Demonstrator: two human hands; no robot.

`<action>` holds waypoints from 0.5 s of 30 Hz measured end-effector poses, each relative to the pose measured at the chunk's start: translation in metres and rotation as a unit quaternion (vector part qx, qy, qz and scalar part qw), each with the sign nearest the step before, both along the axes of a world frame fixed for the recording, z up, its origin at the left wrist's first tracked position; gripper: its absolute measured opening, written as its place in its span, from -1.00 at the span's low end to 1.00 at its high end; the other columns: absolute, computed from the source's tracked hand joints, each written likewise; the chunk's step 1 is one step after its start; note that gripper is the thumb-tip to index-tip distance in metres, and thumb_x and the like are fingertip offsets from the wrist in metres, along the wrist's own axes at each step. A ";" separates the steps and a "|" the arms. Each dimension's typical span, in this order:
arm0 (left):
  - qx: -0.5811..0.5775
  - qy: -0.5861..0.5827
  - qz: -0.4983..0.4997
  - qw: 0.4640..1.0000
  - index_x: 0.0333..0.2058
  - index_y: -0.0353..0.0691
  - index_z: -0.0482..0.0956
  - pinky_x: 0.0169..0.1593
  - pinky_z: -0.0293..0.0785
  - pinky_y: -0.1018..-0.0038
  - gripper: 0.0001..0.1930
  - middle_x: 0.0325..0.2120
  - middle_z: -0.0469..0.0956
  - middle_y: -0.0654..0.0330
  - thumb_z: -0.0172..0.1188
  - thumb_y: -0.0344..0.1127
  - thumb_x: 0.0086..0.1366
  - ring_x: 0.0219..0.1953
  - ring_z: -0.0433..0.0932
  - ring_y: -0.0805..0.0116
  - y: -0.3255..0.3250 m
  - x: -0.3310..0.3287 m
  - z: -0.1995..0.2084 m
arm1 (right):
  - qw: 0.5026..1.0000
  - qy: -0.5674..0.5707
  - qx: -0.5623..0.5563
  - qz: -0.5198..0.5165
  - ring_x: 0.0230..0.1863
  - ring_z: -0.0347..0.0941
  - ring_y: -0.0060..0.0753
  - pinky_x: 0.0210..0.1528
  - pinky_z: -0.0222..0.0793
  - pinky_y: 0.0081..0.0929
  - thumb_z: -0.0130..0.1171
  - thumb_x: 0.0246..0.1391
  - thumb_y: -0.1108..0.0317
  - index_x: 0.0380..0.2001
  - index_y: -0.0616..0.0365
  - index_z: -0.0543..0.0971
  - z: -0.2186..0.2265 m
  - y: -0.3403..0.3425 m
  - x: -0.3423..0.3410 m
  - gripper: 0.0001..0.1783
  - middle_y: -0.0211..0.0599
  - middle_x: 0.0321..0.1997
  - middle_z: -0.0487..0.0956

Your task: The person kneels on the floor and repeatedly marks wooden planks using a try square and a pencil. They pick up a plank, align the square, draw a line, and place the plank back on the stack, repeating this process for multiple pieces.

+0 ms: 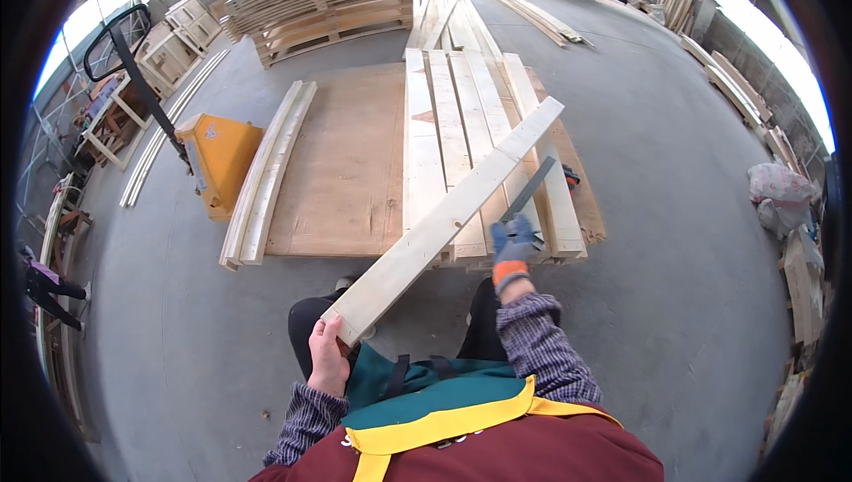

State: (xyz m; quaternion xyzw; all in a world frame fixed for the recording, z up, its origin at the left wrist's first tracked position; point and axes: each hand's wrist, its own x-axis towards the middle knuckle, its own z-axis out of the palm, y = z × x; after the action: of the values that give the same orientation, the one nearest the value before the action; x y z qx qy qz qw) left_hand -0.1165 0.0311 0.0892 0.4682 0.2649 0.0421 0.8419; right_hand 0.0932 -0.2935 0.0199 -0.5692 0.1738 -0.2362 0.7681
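Head cam: L hand (328,362) grips board (446,217) at near end; gloved R hand (515,241), right of board, clamped on grey metal tool (529,189).

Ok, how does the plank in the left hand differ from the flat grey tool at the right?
The plank is pale wood, while the grey tool is much darker. The plank looks far longer and wider than the tool. The plank's near end is in the bare left hand; the tool is held by the gloved right hand. Both look straight-edged and slant up toward the right.
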 end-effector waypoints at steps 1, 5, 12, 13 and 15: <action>-0.008 -0.014 -0.002 1.000 -0.02 -0.29 0.42 -0.06 0.56 0.39 -0.69 -0.15 0.57 0.16 0.05 -0.26 0.34 -0.12 0.60 0.33 -0.002 -0.002 0.002 | 0.996 0.068 -0.048 0.039 -0.26 0.35 -0.47 -0.20 0.42 -0.48 0.40 -0.01 0.42 0.11 0.14 0.33 0.006 0.021 -0.005 -0.36 -0.36 -0.14 0.42; -0.003 -0.038 0.011 0.999 -0.17 -0.21 0.43 -0.22 0.55 0.53 -0.82 -0.29 0.55 0.25 0.12 -0.27 0.34 -0.32 0.58 0.46 -0.009 -0.010 0.009 | 0.969 0.096 0.220 0.053 -0.29 0.48 -0.41 -0.27 0.48 -0.43 0.36 0.01 0.38 0.17 0.20 0.27 0.018 0.080 -0.010 -0.31 -0.30 -0.17 0.51; -0.073 -0.060 -0.028 0.995 -0.09 -0.28 0.38 0.08 0.46 0.33 -0.74 -0.13 0.52 0.12 0.12 -0.26 0.36 -0.07 0.54 0.30 -0.022 -0.040 -0.003 | 0.983 0.027 0.179 0.004 -0.24 0.49 -0.43 -0.16 0.48 -0.49 0.34 -0.02 0.47 0.06 0.24 0.41 0.007 0.101 -0.011 -0.46 -0.28 -0.16 0.55; -0.073 -0.034 -0.021 0.997 -0.05 -0.29 0.37 0.11 0.44 0.31 -0.70 -0.10 0.52 0.11 0.13 -0.25 0.36 -0.04 0.53 0.28 -0.021 -0.044 -0.008 | 0.983 0.039 0.179 0.006 -0.24 0.49 -0.44 -0.16 0.47 -0.51 0.34 -0.02 0.46 0.05 0.24 0.41 0.007 0.103 -0.015 -0.46 -0.29 -0.16 0.55; -0.093 -0.054 -0.016 0.994 0.02 -0.31 0.36 0.16 0.40 0.28 -0.62 -0.05 0.51 0.08 0.14 -0.22 0.35 0.03 0.51 0.23 -0.020 -0.053 -0.017 | 0.988 0.052 0.142 0.019 -0.26 0.47 -0.48 -0.19 0.44 -0.55 0.33 -0.01 0.45 0.05 0.23 0.41 0.010 0.110 -0.020 -0.47 -0.31 -0.19 0.53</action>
State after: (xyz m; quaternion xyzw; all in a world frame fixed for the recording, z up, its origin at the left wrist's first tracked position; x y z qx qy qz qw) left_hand -0.1695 0.0110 0.0724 0.3886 0.2144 0.0292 0.8956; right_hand 0.0734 -0.1838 0.0296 -0.4687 0.2342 -0.1648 0.8356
